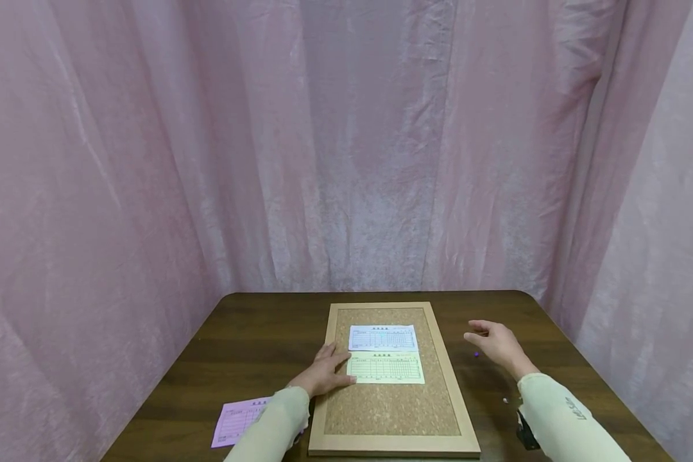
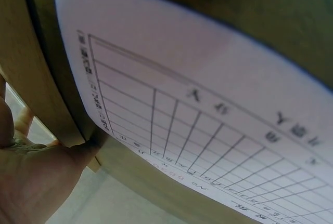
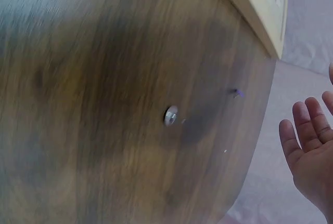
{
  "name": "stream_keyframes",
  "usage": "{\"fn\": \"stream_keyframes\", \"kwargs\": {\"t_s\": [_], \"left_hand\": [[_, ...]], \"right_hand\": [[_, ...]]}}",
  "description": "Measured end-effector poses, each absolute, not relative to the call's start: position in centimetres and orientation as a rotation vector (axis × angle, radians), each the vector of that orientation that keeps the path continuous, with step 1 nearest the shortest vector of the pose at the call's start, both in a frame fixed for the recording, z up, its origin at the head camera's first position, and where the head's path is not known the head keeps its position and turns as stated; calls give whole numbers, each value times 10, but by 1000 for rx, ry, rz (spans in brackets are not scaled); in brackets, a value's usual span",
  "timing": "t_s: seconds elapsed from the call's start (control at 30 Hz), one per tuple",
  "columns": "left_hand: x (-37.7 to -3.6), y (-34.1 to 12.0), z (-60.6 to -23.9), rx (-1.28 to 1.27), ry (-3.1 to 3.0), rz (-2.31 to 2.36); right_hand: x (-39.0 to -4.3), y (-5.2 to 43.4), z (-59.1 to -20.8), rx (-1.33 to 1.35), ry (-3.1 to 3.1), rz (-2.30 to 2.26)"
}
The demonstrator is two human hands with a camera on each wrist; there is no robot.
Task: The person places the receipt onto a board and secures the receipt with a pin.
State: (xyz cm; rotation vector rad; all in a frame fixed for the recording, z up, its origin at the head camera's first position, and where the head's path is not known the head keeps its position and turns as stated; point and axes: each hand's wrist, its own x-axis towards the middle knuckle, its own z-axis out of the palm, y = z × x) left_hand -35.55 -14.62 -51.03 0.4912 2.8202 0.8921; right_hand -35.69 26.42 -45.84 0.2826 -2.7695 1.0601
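A cork board (image 1: 393, 410) in a light wooden frame lies on the dark wooden table (image 1: 254, 346). A white form (image 1: 383, 337) and a pale yellow form (image 1: 385, 368) lie on the cork, one above the other. My left hand (image 1: 329, 371) rests flat on the board's left frame, its fingertips touching the yellow form's left edge. My right hand (image 1: 491, 343) hovers open above the table, right of the board, holding nothing. A small purple pin (image 1: 476, 353) lies just below it, also visible as the purple pin (image 3: 238, 92) in the right wrist view.
A pink form (image 1: 239, 420) lies on the table at the front left, under my left forearm; its printed grid (image 2: 208, 130) fills the left wrist view. A silver pin (image 3: 170, 115) lies near my right forearm. Pink curtains (image 1: 346, 160) close in three sides.
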Motion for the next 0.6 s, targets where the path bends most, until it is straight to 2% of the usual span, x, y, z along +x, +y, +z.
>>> {"fn": "stream_keyframes", "kwargs": {"t_s": [0.6], "left_hand": [[-357,-147,-512,497,2818,902]], "right_hand": [[-365,294,-483,225,-2802,1035]]}}
